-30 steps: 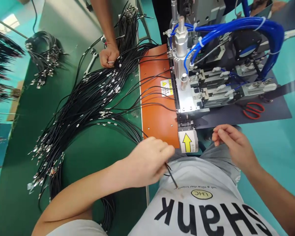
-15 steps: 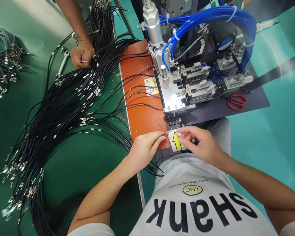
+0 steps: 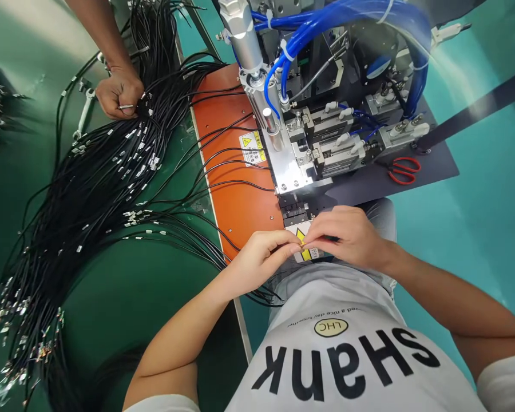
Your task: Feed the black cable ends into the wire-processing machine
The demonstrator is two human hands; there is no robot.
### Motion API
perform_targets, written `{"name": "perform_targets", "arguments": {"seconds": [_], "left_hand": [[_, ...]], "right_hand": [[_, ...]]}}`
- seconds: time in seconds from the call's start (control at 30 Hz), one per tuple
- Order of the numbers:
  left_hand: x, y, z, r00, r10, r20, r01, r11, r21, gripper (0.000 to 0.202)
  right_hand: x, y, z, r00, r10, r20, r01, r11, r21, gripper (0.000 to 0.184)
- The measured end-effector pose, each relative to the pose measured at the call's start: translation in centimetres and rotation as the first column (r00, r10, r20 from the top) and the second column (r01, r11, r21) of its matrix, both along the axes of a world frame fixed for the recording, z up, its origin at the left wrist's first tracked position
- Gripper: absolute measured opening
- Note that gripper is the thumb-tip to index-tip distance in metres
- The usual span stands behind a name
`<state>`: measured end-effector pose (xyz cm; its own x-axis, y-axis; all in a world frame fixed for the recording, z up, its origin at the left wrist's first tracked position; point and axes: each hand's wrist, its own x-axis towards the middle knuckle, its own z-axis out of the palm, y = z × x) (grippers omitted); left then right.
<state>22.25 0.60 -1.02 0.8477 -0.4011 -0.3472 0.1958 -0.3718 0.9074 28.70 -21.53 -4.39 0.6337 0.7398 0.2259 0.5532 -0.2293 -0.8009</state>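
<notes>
Cable tip [image 3: 301, 246] sits between left hand [image 3: 254, 260] and right hand [image 3: 347, 236], both pinching it.

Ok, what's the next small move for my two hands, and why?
Probably ease your left hand and right hand slightly forward, to the black block at the near end of the machine: their fingertips meet over the yellow arrow, which points that way, and black cables cross the orange plate to the machine's edge. Anything pinched is hidden.

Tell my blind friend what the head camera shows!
A person's left hand and right hand pinch close together over a yellow arrow beside a machine. Another person's hand is at black cables heaped on a green table.
</notes>
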Motion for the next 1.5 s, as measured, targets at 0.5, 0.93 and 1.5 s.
{"name": "perform_targets", "arguments": {"seconds": [0.5, 0.93, 1.5], "left_hand": [[0.3, -1.9, -1.9, 0.931, 0.363, -0.034, -0.364, 0.927, -0.093, 0.019], [0.1, -2.2, -2.2, 0.878, 0.469, -0.097, -0.478, 0.869, -0.127, 0.021], [0.0, -2.2, -2.2, 0.896, 0.43, -0.109, -0.443, 0.884, -0.149, 0.02]], "right_hand": [[-2.9, 0.2, -0.1, 0.913, -0.352, -0.206, 0.382, 0.915, 0.13, 0.021], [-2.3, 0.8, -0.9, 0.852, -0.381, -0.359, 0.431, 0.9, 0.067, 0.006], [-0.5, 0.8, -1.0, 0.636, -0.145, -0.758, 0.337, 0.936, 0.103, 0.016]]}}
